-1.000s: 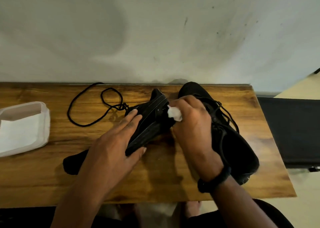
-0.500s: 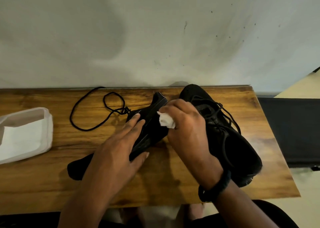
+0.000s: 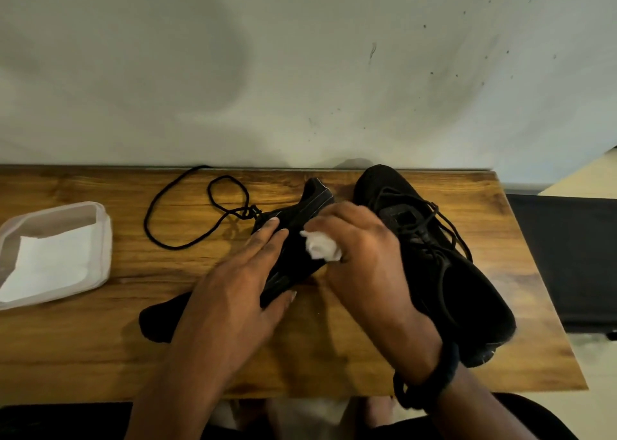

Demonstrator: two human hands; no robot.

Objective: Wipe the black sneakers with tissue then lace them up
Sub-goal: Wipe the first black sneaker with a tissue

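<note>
Sneaker [image 3: 293, 249] under tissue [image 3: 322, 250], right hand [image 3: 364, 262]

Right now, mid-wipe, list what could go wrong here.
The tissue, a small wad pinched in the right hand, may shred and leave white lint on the black sneaker that the left hand presses down.
The loose lace looks tangled at that sneaker; turning it could tighten a knot.
The right wrist sits close beside the second sneaker and might nudge it towards the table edge.

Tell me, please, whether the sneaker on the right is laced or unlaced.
Laced: on the right sneaker black lace crisscrosses the tongue; whether tied, cannot tell.
</note>
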